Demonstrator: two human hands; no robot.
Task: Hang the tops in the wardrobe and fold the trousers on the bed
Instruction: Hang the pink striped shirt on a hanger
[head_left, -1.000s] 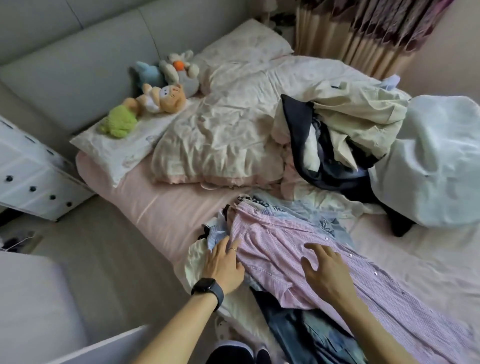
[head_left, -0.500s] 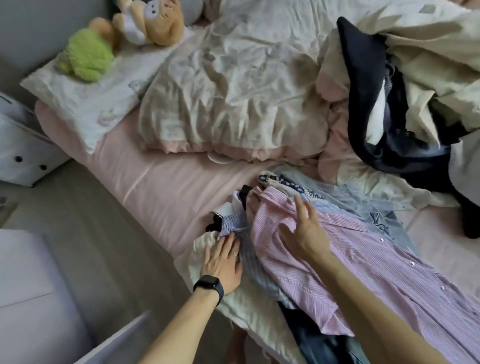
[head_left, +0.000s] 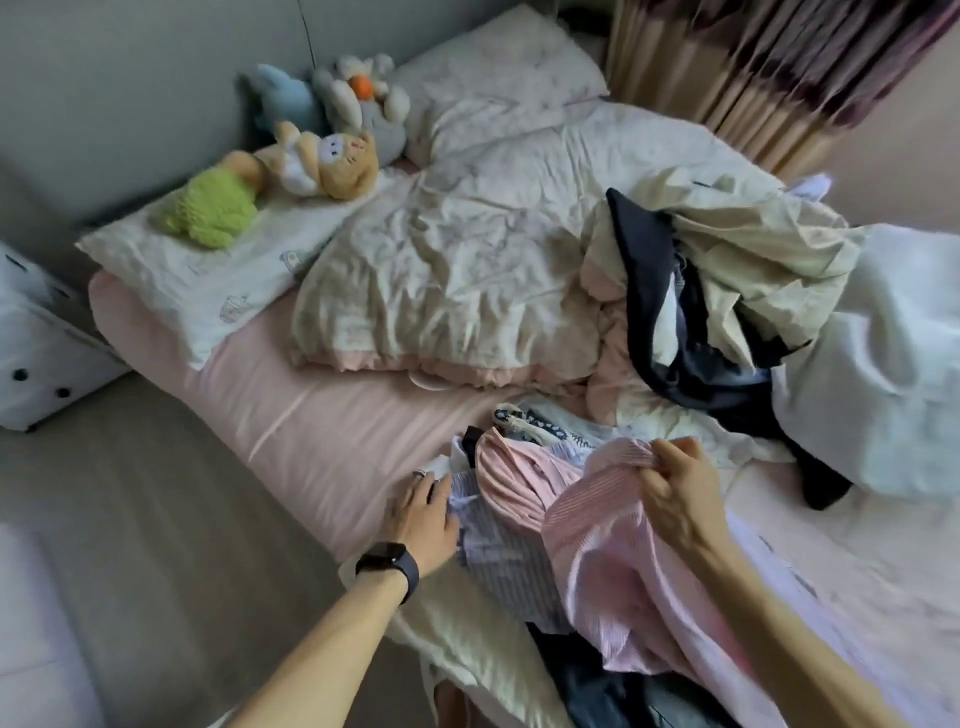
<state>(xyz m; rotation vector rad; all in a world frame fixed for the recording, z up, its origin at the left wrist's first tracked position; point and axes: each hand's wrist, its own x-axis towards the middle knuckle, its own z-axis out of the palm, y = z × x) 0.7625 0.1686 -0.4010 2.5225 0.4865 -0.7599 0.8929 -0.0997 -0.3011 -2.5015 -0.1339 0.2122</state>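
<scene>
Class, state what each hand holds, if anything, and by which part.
The right hand pinches the pink striped shirt by a bunched fold of its cloth. The left hand holds nothing, resting flat on the blue striped garment.

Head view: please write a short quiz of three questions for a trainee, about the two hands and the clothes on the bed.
1. True or false: the right hand grips the pink shirt.
2. What does the left hand touch? A: a pillow. B: the clothes pile. C: a soft toy.
3. Fill the gap: the watch is on the ___ wrist.

Key: 1 true; 2 B; 3 left.
</scene>
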